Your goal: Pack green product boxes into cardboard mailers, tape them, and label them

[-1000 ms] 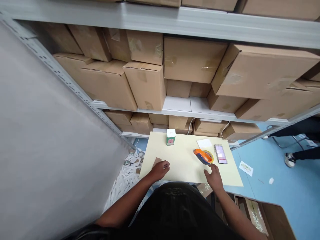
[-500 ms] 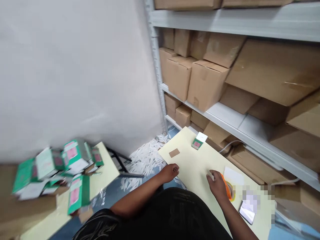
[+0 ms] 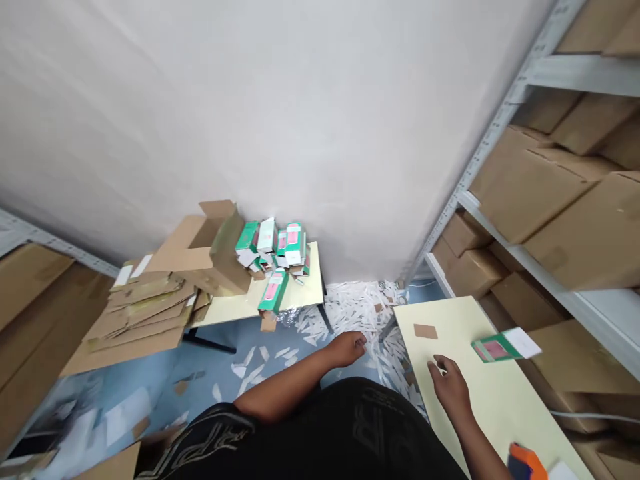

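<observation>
My left hand (image 3: 349, 349) hangs over the floor left of the right-hand table, its fingers loosely curled with a gap inside and nothing held. Above the pale yellow table (image 3: 495, 393), my right hand (image 3: 450, 387) is empty, with thumb and fingers apart. Just beyond it lies a small flat brown cardboard piece (image 3: 425, 331). To the right, a green box (image 3: 495, 349) with a pink panel lies with its white flap open. An orange tape dispenser (image 3: 527, 463) is partly cut off at the lower edge.
Several green boxes (image 3: 267, 237) crowd the far table (image 3: 235, 307), beside an open carton (image 3: 200, 247) and stacked flattened cardboard (image 3: 145, 307). White paper strips (image 3: 350, 303) litter the floor. Carton-filled shelving (image 3: 493, 143) stands at right; more cartons (image 3: 40, 280) are at left.
The view has swung left, bringing the far table, open carton and flattened cardboard into sight. My right hand is now nearer the brown piece and farther from the tape dispenser. Both hands stay empty.
</observation>
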